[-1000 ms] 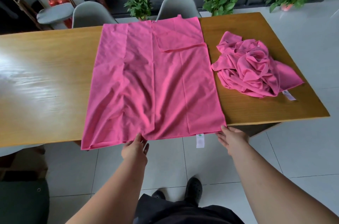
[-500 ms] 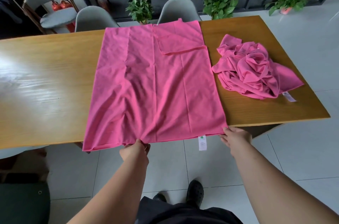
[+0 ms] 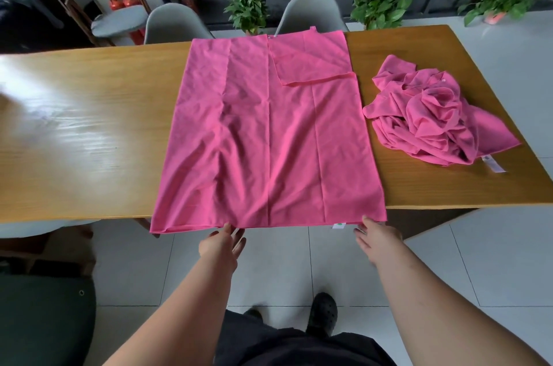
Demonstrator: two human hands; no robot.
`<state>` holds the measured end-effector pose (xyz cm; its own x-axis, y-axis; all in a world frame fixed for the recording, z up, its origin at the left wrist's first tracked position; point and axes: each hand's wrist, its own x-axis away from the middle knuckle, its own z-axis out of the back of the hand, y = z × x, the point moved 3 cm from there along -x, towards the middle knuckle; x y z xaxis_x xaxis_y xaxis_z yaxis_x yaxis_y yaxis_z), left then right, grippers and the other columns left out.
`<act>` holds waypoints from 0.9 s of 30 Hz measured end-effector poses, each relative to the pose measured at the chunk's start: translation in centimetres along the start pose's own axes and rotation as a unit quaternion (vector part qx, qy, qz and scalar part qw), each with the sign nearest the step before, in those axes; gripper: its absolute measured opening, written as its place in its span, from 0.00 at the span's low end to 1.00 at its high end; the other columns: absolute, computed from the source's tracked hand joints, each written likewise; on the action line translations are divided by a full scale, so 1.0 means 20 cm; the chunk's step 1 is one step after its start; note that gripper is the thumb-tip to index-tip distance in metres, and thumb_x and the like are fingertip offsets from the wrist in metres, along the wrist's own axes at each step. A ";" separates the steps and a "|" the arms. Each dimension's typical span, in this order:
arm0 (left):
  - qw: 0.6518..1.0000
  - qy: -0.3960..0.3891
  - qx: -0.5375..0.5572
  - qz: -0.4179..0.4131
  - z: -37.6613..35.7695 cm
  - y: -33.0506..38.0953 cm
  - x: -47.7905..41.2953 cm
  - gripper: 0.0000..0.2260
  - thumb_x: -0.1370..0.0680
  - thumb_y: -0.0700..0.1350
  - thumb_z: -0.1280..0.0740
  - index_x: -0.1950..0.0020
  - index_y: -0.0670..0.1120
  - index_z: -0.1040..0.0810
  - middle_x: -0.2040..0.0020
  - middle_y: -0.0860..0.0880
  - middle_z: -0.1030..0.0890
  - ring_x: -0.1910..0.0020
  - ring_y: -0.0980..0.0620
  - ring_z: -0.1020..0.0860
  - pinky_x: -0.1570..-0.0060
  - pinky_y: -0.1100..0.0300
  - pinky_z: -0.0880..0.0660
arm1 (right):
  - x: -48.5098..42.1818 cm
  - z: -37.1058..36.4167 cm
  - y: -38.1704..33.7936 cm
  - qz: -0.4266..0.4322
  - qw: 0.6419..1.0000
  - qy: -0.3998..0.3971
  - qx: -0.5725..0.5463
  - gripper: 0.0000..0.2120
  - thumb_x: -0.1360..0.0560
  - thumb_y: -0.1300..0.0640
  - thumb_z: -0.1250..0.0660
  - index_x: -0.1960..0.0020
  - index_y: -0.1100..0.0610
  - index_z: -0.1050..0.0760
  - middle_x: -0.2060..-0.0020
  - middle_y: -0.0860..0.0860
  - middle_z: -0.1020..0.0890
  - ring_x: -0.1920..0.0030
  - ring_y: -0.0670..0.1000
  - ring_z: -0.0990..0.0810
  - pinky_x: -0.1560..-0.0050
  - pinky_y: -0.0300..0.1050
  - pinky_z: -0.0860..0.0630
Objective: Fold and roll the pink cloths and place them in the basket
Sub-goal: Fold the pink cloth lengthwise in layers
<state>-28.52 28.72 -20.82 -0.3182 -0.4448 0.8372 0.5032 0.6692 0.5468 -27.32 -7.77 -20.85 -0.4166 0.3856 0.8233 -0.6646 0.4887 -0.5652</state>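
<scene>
Cloth (image 3: pixel 269 132) lies spread flat on the table (image 3: pixel 89 132), its near hem hanging just over the edge toward me. My left hand (image 3: pixel 223 243) and right hand (image 3: pixel 377 238) touch that hem with straight fingers, gripping nothing. A crumpled pile (image 3: pixel 434 117) sits to its right.

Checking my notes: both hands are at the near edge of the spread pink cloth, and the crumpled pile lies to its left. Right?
No: the head view shows the crumpled pile right of the spread pink cloth; the rest holds.
</scene>
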 end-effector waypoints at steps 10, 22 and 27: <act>0.996 -0.039 -0.075 -0.004 0.21 0.28 -0.07 0.08 0.18 0.43 0.27 0.48 0.40 0.23 0.42 0.42 0.17 0.44 0.39 0.15 0.54 0.46 0.17 | 0.34 -0.50 0.29 -0.105 0.983 -0.092 0.115 0.21 0.19 0.52 0.27 0.32 0.59 0.29 0.37 0.66 0.23 0.45 0.64 0.17 0.41 0.59 0.19; 0.994 -0.058 -0.083 -0.047 0.53 0.67 -0.33 0.14 0.17 0.47 0.29 0.39 0.38 0.22 0.48 0.41 0.15 0.55 0.43 0.13 0.53 0.44 0.15 | 0.55 -0.99 0.56 -0.068 0.991 -0.069 -0.097 0.11 0.16 0.58 0.33 0.36 0.61 0.25 0.53 0.58 0.20 0.53 0.56 0.18 0.40 0.54 0.21; 0.984 -0.069 -0.088 -0.140 0.62 0.79 -0.39 0.12 0.18 0.47 0.28 0.48 0.37 0.20 0.53 0.39 0.14 0.59 0.46 0.12 0.53 0.49 0.15 | 0.56 -0.99 0.59 -0.006 0.993 -0.011 -0.115 0.07 0.19 0.60 0.28 0.44 0.60 0.24 0.53 0.57 0.16 0.56 0.53 0.15 0.50 0.50 0.18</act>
<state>-28.00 50.07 -18.57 -0.5642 -0.5029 0.6548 0.5084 0.4133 0.7555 -27.54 17.73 -19.29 -0.4245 0.3626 0.8297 -0.5110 0.6605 -0.5501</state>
